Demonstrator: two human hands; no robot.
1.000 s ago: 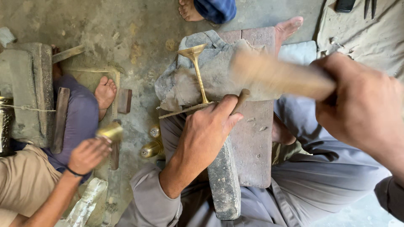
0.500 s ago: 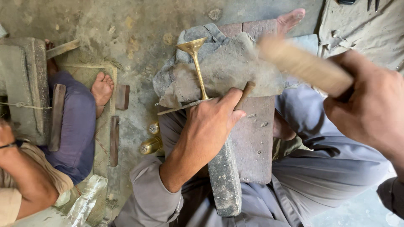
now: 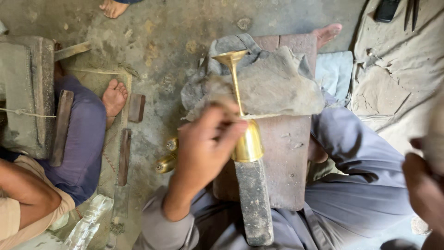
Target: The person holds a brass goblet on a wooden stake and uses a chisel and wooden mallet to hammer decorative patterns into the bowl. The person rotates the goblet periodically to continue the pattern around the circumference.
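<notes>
goblet (image 3: 245,139): shiny gold, plain, no pattern
cloth (image 3: 277,83): dull grey, dusty brown patches
wooden block (image 3: 286,157): reddish brown, pale scuffs
bar (image 3: 254,203): dark grey, mottled
trousers (image 3: 360,185): grey-lilac, plain
co-worker's trousers (image 3: 83,139): violet-blue, plain
small fittings (image 3: 165,163): gold, same tone as goblet
floor (image 3: 166,28): grey, ochre blotches
sacking (image 3: 397,65): beige-grey, dusty

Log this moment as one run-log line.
left hand: holds brass goblet on iron stake | right hand: blurred, grip unclear
</notes>
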